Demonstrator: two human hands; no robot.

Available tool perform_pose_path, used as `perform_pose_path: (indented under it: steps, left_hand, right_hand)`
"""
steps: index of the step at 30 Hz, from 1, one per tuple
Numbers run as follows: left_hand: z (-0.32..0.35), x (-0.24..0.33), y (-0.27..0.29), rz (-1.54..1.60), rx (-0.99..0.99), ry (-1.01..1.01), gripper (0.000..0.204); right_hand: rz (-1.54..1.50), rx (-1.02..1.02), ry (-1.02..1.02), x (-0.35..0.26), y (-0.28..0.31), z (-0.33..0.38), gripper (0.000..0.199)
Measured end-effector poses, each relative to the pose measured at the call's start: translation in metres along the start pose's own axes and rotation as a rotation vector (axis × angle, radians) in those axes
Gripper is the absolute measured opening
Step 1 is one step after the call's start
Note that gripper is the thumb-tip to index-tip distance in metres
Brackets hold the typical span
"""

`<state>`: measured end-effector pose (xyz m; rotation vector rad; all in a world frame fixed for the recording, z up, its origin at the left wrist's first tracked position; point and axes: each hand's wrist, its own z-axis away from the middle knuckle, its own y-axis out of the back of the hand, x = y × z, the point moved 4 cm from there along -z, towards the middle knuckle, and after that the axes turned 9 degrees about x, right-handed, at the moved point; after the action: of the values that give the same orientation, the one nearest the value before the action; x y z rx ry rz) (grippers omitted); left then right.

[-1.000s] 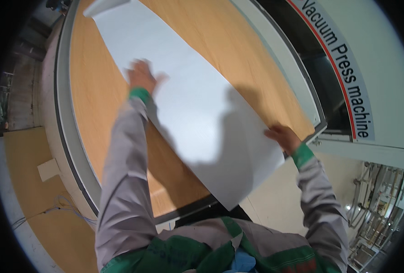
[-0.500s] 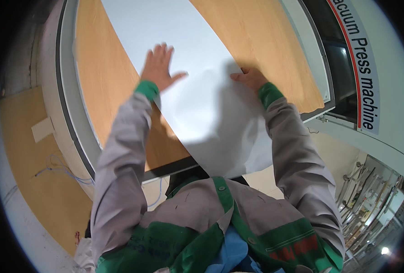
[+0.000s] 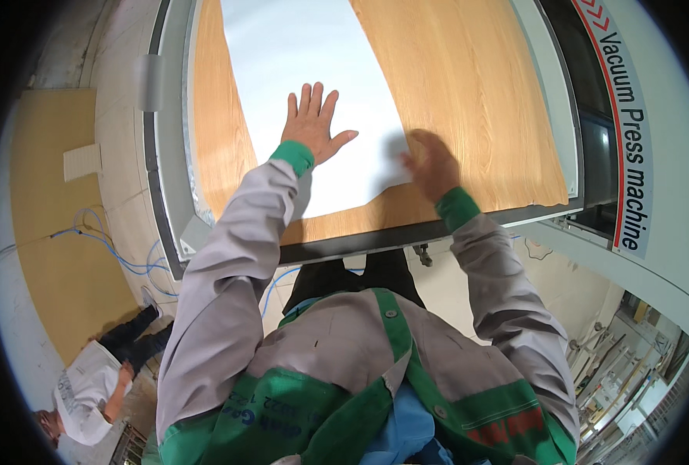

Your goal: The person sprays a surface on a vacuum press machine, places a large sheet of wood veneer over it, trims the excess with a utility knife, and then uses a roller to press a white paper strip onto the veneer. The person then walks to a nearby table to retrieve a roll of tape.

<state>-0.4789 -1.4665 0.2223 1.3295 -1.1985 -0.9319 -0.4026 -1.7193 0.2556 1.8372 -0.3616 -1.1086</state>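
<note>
A long white sheet [image 3: 306, 54] lies lengthwise over a wood-grain sheet [image 3: 468, 85] on the machine bed. My left hand [image 3: 313, 124] rests palm down on the white sheet, fingers and thumb spread. Beside that sheet's right edge is my right hand [image 3: 432, 164], somewhat blurred. Its thumb points left toward the edge, apart from the index finger, and I see nothing held between them. The white sheet's near end lies slanted on the wood-grain surface, just inside the bed's dark front edge [image 3: 368, 243].
A machine panel [image 3: 674, 155] with a red stripe rises at the right. On the left floor are a tan board [image 3: 54, 186] and blue hoses [image 3: 120, 262]. Another person [image 3: 93, 387] is at the lower left. A rack with long pieces [image 3: 616, 387] stands lower right.
The white sheet's near end, which hung past the front edge toward me, now lies on the bed. My right hand has let go of its edge. The view has shifted, and a person shows lower left.
</note>
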Motion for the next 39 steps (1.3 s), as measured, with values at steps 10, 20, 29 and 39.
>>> perform_pose_path:
  steps: [10,20,29,39]
  left_hand:
    - [0.128,0.015,-0.009,0.503,0.087,0.018,0.069]
    - [0.213,0.053,0.050,0.255,-0.044,0.555,0.075]
    - [0.217,0.054,0.088,0.268,0.030,0.581,0.088]
    - [0.206,0.025,0.059,0.339,-0.089,0.361,0.019]
  right_hand:
    - [-0.097,0.071,0.837,-0.066,-0.054,0.058,0.082]
    - [0.315,-0.451,0.890,-0.058,-0.046,0.052,0.082]
    - [-0.078,-0.397,0.557,-0.051,-0.039,0.019,0.024]
    - [0.044,-0.523,0.659,-0.116,-0.007,0.024,0.085]
